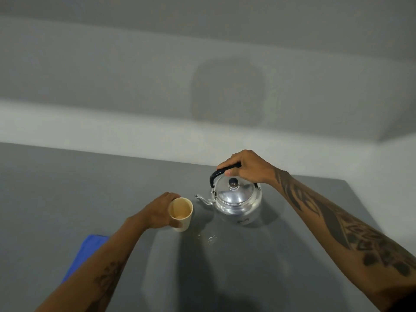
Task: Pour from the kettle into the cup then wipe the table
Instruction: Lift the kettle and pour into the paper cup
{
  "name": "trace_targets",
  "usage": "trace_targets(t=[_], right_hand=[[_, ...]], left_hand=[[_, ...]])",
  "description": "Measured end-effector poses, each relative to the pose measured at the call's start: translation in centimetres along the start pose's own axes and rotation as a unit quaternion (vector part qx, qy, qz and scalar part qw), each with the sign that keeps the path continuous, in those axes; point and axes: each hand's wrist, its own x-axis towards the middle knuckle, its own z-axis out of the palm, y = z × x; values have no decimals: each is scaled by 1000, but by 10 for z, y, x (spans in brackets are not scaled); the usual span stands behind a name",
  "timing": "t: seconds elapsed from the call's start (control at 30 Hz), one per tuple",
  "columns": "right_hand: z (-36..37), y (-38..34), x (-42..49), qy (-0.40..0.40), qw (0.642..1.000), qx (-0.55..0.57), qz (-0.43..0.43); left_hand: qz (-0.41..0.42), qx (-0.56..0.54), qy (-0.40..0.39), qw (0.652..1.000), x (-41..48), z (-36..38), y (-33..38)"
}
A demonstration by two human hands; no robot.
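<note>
A shiny metal kettle [236,199] with a black handle stands on the grey table [247,278], its spout pointing left toward the cup. My right hand [245,166] is closed around the top of the handle. A cream cup [182,213] sits just left of the spout, tilted slightly, with a little liquid at its bottom. My left hand [157,212] wraps around the cup's left side. A blue cloth [86,251] lies at the lower left, partly hidden under my left forearm.
A few small water drops [210,238] glisten on the table in front of the kettle. The table's right edge [358,199] runs close behind my right forearm. A pale wall stands beyond the far table edge.
</note>
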Motion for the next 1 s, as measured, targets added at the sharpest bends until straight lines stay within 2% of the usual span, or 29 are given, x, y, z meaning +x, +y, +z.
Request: trace_targets(t=[0.43,1.0], right_hand=[[15,-39,18,-77,989,-122,-20],[7,-49,20,-91,984,-150,-18]], left_hand=[[13,5,3,1000,2,2,-2],[10,3,7,1000,4,3,-2]])
